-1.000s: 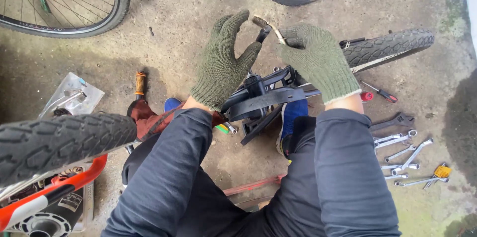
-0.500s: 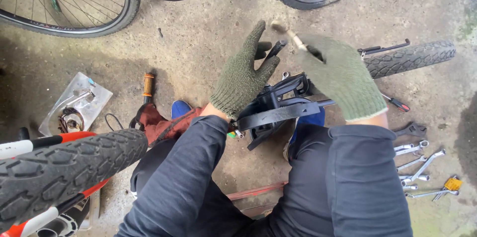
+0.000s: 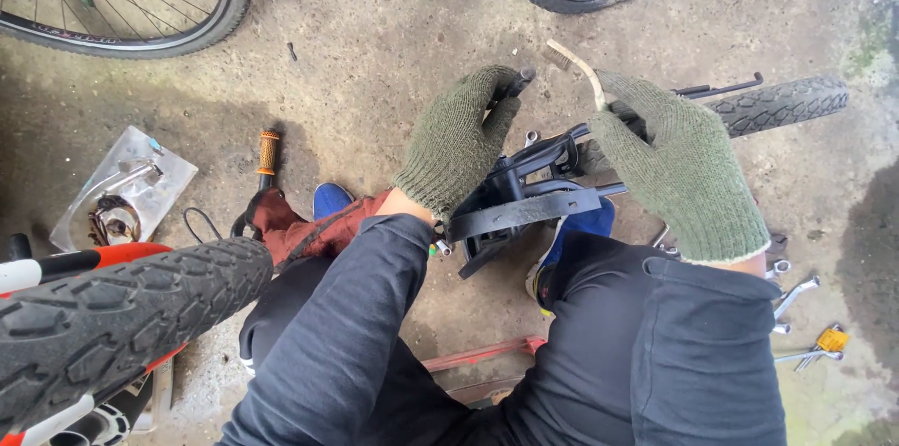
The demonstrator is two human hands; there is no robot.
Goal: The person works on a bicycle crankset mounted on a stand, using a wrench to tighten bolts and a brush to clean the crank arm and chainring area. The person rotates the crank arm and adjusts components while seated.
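Both my hands wear green knitted gloves. My left hand [image 3: 456, 139] is closed around a black bicycle part [image 3: 524, 198], gripping its upper end near a dark stub. My right hand [image 3: 684, 165] holds a small wooden-handled brush [image 3: 573, 64], bristle end up and to the left, just above that black part. The part is a black metal assembly with a flat strap and sits between my knees over blue shoes [image 3: 331, 197].
A knobby tyre [image 3: 112, 324] fills the lower left. Bicycle wheels [image 3: 140, 6] stand at the top. Another tyre [image 3: 782, 102] lies right. Spanners [image 3: 796, 296] lie on the concrete at right. A clear packet with metal parts [image 3: 117, 193] and an orange-handled tool [image 3: 268, 154] lie left.
My hands have drawn together over the black part. The left hand has closed on its top, and the right hand has brought the brush closer to it.
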